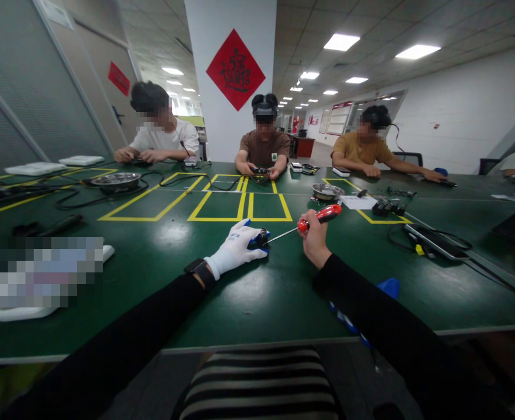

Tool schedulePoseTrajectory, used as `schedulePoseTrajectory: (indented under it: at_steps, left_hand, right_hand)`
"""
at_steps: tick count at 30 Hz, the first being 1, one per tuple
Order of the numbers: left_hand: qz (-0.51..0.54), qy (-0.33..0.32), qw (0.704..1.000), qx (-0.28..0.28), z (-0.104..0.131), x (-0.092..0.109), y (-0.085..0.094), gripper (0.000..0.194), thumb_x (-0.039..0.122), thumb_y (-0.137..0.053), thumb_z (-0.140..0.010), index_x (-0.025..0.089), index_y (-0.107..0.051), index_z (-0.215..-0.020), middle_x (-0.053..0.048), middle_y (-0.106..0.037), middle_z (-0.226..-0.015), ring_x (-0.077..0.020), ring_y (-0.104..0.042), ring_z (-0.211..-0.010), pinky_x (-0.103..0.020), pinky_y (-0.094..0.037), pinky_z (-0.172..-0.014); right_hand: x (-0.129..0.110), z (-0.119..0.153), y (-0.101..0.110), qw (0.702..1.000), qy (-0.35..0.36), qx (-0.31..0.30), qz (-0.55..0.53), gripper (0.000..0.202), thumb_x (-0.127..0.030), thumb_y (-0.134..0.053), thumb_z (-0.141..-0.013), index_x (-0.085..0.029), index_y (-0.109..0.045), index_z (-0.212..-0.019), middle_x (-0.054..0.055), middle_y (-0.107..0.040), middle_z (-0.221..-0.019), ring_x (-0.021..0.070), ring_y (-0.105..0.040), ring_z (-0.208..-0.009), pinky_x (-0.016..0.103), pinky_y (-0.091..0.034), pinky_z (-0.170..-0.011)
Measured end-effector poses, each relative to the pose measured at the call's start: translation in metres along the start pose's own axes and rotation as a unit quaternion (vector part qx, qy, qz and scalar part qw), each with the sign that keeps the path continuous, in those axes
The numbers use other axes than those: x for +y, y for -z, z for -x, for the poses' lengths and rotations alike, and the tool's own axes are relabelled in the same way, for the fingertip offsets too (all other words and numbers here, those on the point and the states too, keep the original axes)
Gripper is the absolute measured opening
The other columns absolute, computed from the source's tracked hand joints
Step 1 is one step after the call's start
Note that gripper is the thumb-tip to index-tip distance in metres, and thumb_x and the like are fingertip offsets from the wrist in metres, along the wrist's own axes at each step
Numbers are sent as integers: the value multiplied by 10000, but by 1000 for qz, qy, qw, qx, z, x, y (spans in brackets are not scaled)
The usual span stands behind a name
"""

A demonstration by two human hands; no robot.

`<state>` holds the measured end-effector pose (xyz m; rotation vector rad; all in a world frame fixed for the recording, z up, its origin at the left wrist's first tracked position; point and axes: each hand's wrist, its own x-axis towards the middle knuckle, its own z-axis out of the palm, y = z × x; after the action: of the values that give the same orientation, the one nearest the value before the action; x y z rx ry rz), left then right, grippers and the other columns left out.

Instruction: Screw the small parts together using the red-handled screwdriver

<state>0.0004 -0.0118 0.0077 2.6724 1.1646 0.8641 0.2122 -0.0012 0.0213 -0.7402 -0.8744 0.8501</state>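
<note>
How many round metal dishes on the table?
2. The left dish sits on the left half of the table; the right dish sits beyond the red screwdriver. Others could be hidden.

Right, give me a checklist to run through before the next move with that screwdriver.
1. Black part held: ok, it is between the thumb and fingers of the left grip.
2. Screwdriver held by its handle: ok, the right grip is closed around it.
3. Shaft pointed at the black part: ok, its end reaches it.
4. Tip seated in a screw: cannot tell, too small to see.
5. Both hands gloved: not ok, the left is, the right is bare; what looks like a blue-and-white glove lies by the right forearm.
</note>
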Motion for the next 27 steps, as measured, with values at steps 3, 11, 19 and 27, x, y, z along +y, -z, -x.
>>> schedulePoseTrajectory:
  at_steps: [3,11,19,27]
  left_hand:
    - [-1,0,1000,2,0,1,0,465,501,-660,-746,262,-652,-1144,-14,-708,-1058,-249,-601,-1096,-451,-169,-1189]
    - [-6,-14,1000,3,0,0,0,415,497,-663,-758,246,-664,-1088,-9,-712,-1026,-230,-616,-1061,-464,-189,-1176]
    - [4,-12,1000,27,2,2,0,438,508,-635,-785,246,-654,-1137,-11,-706,-1097,-236,-598,-1097,-463,-184,-1183]
    - [23,30,999,15,-1,5,-2,335,461,-606,-803,241,-700,-1038,3,-723,-1032,-227,-607,-1053,-452,-228,-1173]
  right_hand:
    - [-1,1,0,1000,5,-7,3,256,-276,-614,-661,-200,-398,-546,-60,-386,-534,51,-316,-431,171,-210,-353]
    - [2,-1,0,1000,16,1,2,269,-296,-630,-667,-196,-408,-552,-63,-406,-531,49,-327,-427,155,-217,-345]
    - [3,-1,0,1000,22,-5,-5,256,-257,-621,-670,-194,-405,-548,-74,-393,-510,45,-324,-412,147,-216,-340]
    - [4,-1,-1,999,31,-12,-26,280,-232,-629,-663,-195,-385,-531,-81,-370,-510,45,-327,-412,155,-217,-345]
